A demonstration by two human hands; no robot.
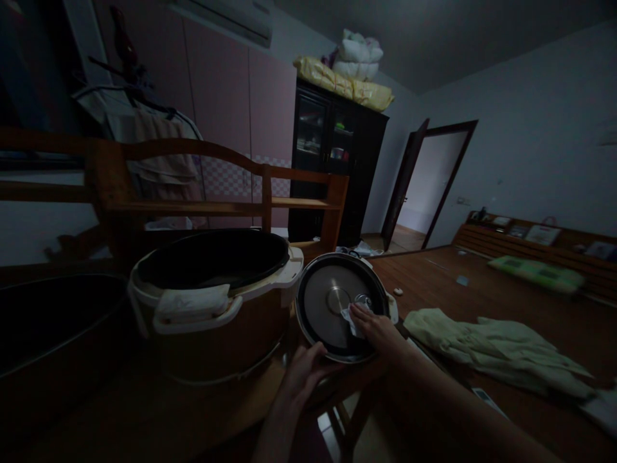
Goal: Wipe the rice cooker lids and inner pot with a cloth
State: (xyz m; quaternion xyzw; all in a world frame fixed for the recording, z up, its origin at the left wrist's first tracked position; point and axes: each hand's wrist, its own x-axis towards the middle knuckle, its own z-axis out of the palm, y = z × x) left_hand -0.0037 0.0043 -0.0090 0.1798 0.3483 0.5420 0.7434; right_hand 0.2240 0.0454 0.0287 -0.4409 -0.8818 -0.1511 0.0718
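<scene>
Pink cupboards stand behind; our left hand, closure unclear, likely braces the lid while our right hand grips white cloth against it.

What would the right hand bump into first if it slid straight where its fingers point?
Probably the round centre of the lid, just past the white wipe under the right hand, though depth is hard to tell.

Lighting dim, lower left near black. Doorway comparatively bright; faint glare on lid. Wide-angle stretch at edges
</scene>
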